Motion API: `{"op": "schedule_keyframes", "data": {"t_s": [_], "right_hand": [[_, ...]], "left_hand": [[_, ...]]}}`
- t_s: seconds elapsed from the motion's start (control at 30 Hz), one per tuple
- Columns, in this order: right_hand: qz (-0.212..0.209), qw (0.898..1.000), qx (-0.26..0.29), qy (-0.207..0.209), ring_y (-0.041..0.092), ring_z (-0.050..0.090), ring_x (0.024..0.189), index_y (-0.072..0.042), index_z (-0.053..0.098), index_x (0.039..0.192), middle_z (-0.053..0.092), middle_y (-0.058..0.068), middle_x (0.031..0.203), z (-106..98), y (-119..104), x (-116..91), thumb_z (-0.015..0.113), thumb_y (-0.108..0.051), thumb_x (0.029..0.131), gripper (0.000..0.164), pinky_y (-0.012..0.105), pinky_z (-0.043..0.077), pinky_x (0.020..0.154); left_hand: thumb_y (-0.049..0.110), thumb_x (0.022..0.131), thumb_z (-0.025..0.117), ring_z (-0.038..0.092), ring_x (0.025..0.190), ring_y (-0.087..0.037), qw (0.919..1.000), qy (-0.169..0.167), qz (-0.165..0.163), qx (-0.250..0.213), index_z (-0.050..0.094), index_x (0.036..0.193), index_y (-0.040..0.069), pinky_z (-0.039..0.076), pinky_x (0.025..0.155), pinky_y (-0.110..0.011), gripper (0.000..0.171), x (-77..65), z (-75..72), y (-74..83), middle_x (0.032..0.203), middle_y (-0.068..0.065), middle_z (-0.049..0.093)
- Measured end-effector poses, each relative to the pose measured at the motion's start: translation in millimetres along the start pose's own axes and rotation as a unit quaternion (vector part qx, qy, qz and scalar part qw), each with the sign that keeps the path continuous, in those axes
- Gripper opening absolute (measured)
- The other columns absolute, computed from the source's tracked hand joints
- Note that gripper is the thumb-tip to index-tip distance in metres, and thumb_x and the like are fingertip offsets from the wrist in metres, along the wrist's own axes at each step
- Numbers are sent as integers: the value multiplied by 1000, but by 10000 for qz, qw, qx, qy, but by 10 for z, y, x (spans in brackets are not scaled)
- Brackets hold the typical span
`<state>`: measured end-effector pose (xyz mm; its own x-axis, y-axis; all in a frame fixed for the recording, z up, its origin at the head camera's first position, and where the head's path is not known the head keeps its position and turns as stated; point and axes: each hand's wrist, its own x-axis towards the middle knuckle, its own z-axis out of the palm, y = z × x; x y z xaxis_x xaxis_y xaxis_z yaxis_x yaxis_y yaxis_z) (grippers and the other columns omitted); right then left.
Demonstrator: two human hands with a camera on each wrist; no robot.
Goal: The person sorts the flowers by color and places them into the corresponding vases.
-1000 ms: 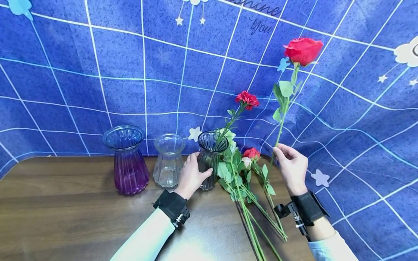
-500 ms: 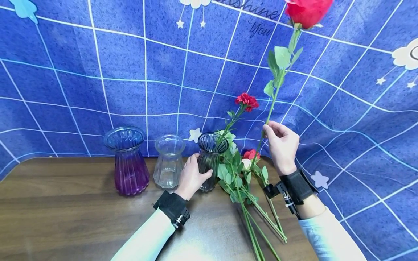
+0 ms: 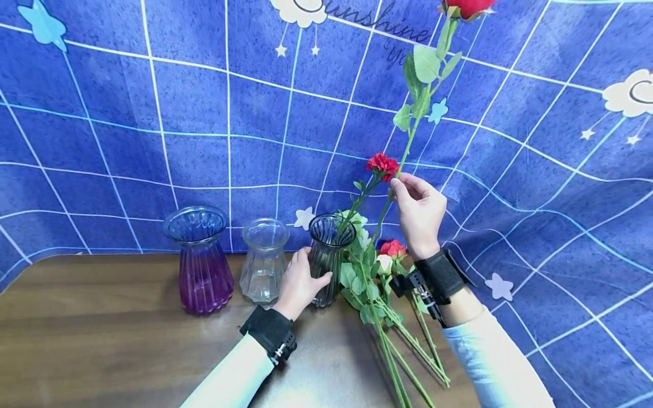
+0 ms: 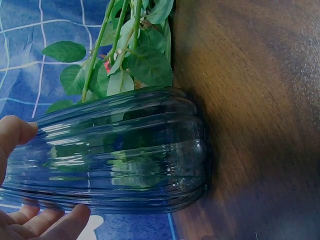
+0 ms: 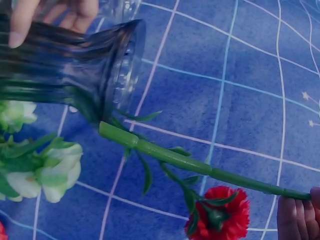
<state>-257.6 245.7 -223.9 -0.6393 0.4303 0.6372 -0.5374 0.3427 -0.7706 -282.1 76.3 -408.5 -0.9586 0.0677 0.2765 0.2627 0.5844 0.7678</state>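
Observation:
My left hand grips the dark grey glass vase, thumb on one side and fingers on the other, as the left wrist view also shows. The ribbed vase stands upright on the table. A red carnation leans out of its mouth to the right. My right hand pinches the stem of a long red rose, its bloom cut off by the top of the head view. In the right wrist view the lower end of the rose stem overlaps the vase's rim, close to the carnation.
A clear glass vase and a blue-purple vase stand to the left on the wooden table. Right of the dark vase lie several flowers, among them a red rose and a white bud. A blue patterned cloth hangs behind.
My right hand has lifted the rose and carried it left, bringing the stem's lower end toward the dark vase. The left hand has kept its grip on the vase.

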Motion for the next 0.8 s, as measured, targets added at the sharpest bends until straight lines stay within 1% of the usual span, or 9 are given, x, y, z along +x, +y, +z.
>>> {"op": "schedule_keyframes", "data": {"t_s": [0.17, 0.33, 0.47, 0.57, 0.67, 0.8], "right_hand": [[-9, 9992, 347, 220, 0, 62, 56, 11, 68, 94, 67, -9, 68, 76, -23, 38, 66, -1, 82, 18, 17, 52, 59], [-24, 9985, 486, 239, 0, 61, 56, 14, 67, 95, 67, -6, 69, 162, -24, 35, 66, 1, 81, 19, 17, 52, 58], [-52, 9990, 393, 227, 1, 62, 57, 11, 68, 95, 68, 1, 73, 243, -11, 10, 65, 0, 81, 18, 20, 54, 60], [-57, 9992, 353, 174, 2, 62, 57, 10, 69, 96, 69, 3, 75, 298, 11, -7, 65, 0, 82, 18, 22, 54, 60], [-27, 9995, 282, 142, 3, 62, 58, 9, 69, 95, 69, 6, 76, 342, 52, -35, 65, -1, 82, 18, 19, 52, 60], [22, 9998, 164, 71, 5, 62, 59, 9, 69, 94, 69, 18, 80, 382, 132, -86, 65, -1, 82, 16, 15, 50, 59]], "left_hand": [[33, 75, 74, 52, 115, -37, 10000, 55, 41, -21, 43, 131, 1, 45, 92, -48, 71, -8, 1, -6, 126, -20, 52], [33, 75, 75, 52, 115, -37, 10000, 33, 14, -4, 43, 130, 2, 45, 92, -47, 71, -7, 5, -8, 126, -19, 52], [33, 76, 74, 52, 116, -37, 10000, -31, -24, 3, 42, 131, 2, 45, 92, -47, 71, -10, 11, -15, 127, -19, 51], [32, 76, 75, 51, 116, -37, 10000, -7, -18, -58, 42, 131, 2, 44, 92, -48, 71, -6, 8, -13, 127, -19, 51], [32, 75, 75, 52, 115, -37, 10000, 34, 8, -74, 43, 130, 2, 44, 92, -48, 70, -2, 5, -17, 126, -19, 52], [34, 75, 75, 53, 114, -37, 9999, 81, 56, -21, 43, 130, 2, 45, 91, -47, 71, -1, 7, -29, 125, -19, 53]]}}
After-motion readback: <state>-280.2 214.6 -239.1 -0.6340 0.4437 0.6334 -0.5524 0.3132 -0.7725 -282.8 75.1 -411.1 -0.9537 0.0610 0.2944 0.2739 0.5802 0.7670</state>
